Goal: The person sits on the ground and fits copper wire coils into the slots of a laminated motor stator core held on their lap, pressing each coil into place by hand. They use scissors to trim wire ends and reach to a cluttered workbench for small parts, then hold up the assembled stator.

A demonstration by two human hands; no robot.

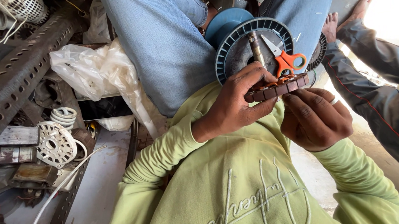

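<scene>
Green sleeves nearest; left hand (235, 106) and right hand (314, 118) fingers both grasp motor stator (277, 88) — keep it level, grip edges only

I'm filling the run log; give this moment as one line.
left hand: grips stator core | right hand: fingertips on its edge | behind: blue spool, orange scissors

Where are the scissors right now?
In the head view, the scissors lie on the blue spool, upper right of centre, just above the stator held by the left hand and right hand.
</scene>
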